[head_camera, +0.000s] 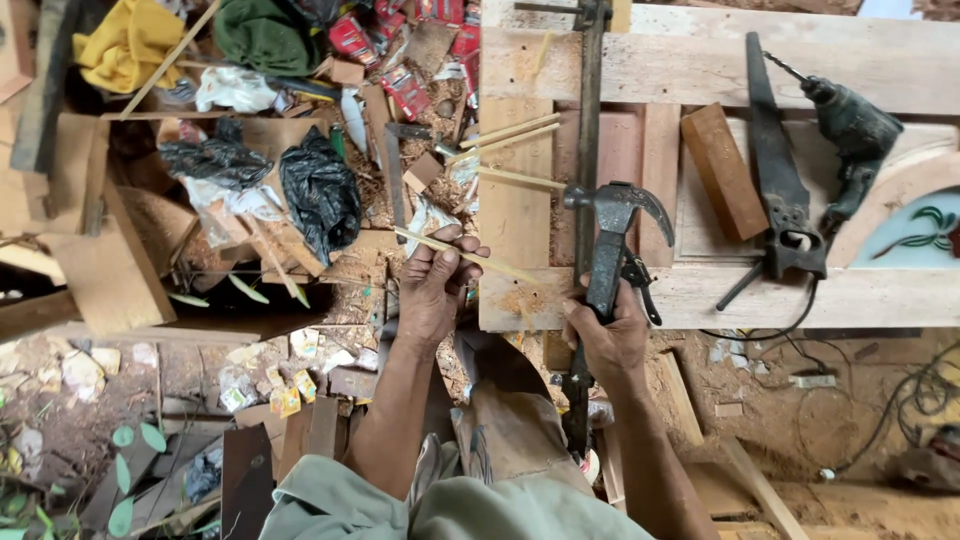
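Across the upper right of the view lies a wooden door frame (700, 75), flat on the ground so its joints face up for working. A long bar clamp (588, 150) runs from twelve o'clock down toward six across it, apparently squeezing the boards tight. At two o'clock a hand saw (775, 170) and an electric drill (852, 135) rest on the frame, within reach beside a loose wood block (724, 170). The right hand (607, 340) is clenched around the handle of a claw hammer (612, 235), head raised toward twelve o'clock above the joint. The left hand (433, 290) pinches a thin wooden dowel (470, 258), angled toward four o'clock at the frame's edge. More dowels (515, 130) lie at eleven o'clock.
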